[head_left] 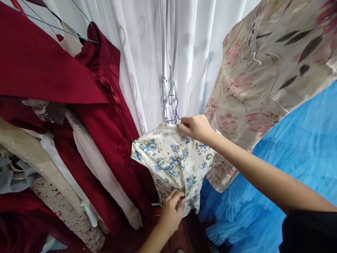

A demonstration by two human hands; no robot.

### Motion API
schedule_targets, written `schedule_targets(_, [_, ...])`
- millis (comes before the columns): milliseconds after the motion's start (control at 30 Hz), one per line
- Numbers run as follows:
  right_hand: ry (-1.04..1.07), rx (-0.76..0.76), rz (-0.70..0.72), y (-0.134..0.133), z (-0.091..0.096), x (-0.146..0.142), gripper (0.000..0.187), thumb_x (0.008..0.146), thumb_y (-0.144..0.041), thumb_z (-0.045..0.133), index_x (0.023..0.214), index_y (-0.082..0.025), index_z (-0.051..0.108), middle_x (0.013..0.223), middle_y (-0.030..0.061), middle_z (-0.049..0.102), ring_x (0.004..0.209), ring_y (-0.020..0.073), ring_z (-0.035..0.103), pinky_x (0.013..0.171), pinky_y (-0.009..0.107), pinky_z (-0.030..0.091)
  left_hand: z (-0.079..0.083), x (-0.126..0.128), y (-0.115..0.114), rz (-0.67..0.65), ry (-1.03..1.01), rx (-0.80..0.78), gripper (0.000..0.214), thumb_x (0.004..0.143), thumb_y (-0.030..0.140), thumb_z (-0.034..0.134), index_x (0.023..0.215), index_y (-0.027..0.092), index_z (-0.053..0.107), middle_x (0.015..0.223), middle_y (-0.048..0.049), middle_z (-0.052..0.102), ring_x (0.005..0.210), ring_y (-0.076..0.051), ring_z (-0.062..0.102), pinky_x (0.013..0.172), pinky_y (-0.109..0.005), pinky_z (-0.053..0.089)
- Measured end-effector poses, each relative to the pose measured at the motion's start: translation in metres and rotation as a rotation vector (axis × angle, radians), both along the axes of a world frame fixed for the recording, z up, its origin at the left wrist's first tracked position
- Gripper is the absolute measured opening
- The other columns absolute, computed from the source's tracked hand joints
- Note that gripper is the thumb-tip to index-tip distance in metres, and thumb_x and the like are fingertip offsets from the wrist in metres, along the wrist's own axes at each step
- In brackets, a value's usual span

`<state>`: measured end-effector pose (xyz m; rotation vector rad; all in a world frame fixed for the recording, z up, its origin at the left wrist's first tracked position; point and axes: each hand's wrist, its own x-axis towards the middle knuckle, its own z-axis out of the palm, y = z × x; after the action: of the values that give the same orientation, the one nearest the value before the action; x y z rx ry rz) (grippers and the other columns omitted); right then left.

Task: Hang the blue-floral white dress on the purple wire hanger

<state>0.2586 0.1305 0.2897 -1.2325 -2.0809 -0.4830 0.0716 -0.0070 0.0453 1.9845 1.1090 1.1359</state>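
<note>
A small cream dress with blue flowers (171,161) hangs on a purple hanger (176,112) in front of a white curtain. My right hand (196,127) is closed, pinching the dress at its collar just under the hanger hook. Lower down, my left hand (171,211) is closed on a bunch of the dress's fabric near the hem.
Dark red satin garments (105,140) and pale lace dresses (50,165) hang at the left. A beige dress with pink flowers (263,77) hangs at the right above a blue ruffled garment (289,158). The white curtain (137,59) is behind.
</note>
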Motion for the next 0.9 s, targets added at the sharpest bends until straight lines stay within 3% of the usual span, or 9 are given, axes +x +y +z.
schedule_targets(100, [-0.056, 0.068, 0.065, -0.005, -0.005, 0.007, 0.025, 0.080, -0.024, 0.046, 0.056, -0.020, 0.050, 0.050, -0.0016, 0.044, 0.049, 0.0121, 0.034, 0.052, 0.028, 0.022, 0.056, -0.009, 0.028, -0.001, -0.075, 0.116, 0.027, 0.093, 0.021, 0.056, 0.116, 0.023, 0.068, 0.106, -0.0100, 0.068, 0.102, -0.026, 0.063, 0.091, -0.037, 0.048])
schedule_targets(267, [-0.136, 0.137, 0.151, -0.004, -0.008, 0.017, 0.026, 0.085, -0.026, 0.047, 0.063, -0.020, 0.059, 0.056, 0.0001, 0.054, 0.057, 0.0143, 0.047, 0.055, 0.028, 0.025, 0.174, -0.003, 0.100, -0.013, -0.086, 0.315, 0.040, 0.097, 0.025, 0.053, 0.137, 0.024, 0.056, 0.083, -0.0032, 0.067, 0.075, -0.019, 0.063, 0.077, -0.032, 0.048])
schedule_targets(367, [-0.201, 0.147, 0.173, -0.001, -0.013, 0.020, 0.025, 0.087, -0.026, 0.048, 0.067, -0.019, 0.062, 0.059, 0.0010, 0.059, 0.059, 0.0152, 0.050, 0.056, 0.029, 0.025, 0.209, 0.009, 0.129, 0.003, 0.037, 0.417, 0.024, 0.095, 0.023, 0.056, 0.117, 0.021, 0.066, 0.079, -0.0018, 0.066, 0.067, -0.016, 0.059, 0.068, -0.028, 0.044])
schedule_targets(467, [-0.210, 0.158, 0.119, 0.002, -0.028, 0.017, 0.028, 0.091, -0.026, 0.048, 0.067, -0.018, 0.061, 0.060, 0.0027, 0.061, 0.059, 0.0160, 0.050, 0.056, 0.030, 0.024, 0.213, 0.019, 0.140, 0.010, 0.065, 0.479, 0.012, 0.095, 0.023, 0.058, 0.088, 0.018, 0.065, 0.074, -0.0012, 0.064, 0.064, -0.014, 0.056, 0.064, -0.026, 0.041])
schedule_targets(667, [-0.151, 0.063, 0.081, 0.008, -0.086, -0.005, 0.033, 0.096, -0.026, 0.044, 0.069, -0.017, 0.061, 0.063, 0.0059, 0.065, 0.059, 0.0167, 0.052, 0.057, 0.030, 0.026, 0.217, 0.022, 0.146, 0.071, -0.304, 0.351, 0.020, 0.095, 0.032, 0.057, 0.083, 0.017, 0.061, 0.065, 0.0009, 0.056, 0.057, -0.012, 0.052, 0.055, -0.022, 0.039])
schedule_targets(800, [-0.145, -0.026, 0.199, 0.002, -0.116, -0.014, 0.028, 0.095, -0.027, 0.049, 0.071, -0.018, 0.061, 0.063, 0.0051, 0.066, 0.059, 0.0161, 0.054, 0.057, 0.028, 0.028, 0.217, -0.015, 0.166, 0.251, -0.491, 0.412, 0.019, 0.091, 0.033, 0.061, 0.083, 0.016, 0.061, 0.069, 0.0005, 0.059, 0.064, -0.012, 0.057, 0.060, -0.021, 0.043])
schedule_targets(900, [-0.132, -0.054, 0.255, -0.006, -0.126, -0.020, 0.026, 0.095, -0.026, 0.050, 0.073, -0.018, 0.061, 0.062, 0.0049, 0.065, 0.060, 0.0165, 0.056, 0.059, 0.028, 0.029, 0.196, -0.064, 0.181, 0.457, -0.547, 0.446, 0.021, 0.088, 0.035, 0.063, 0.085, 0.015, 0.062, 0.073, -0.0004, 0.062, 0.070, -0.013, 0.060, 0.067, -0.022, 0.046])
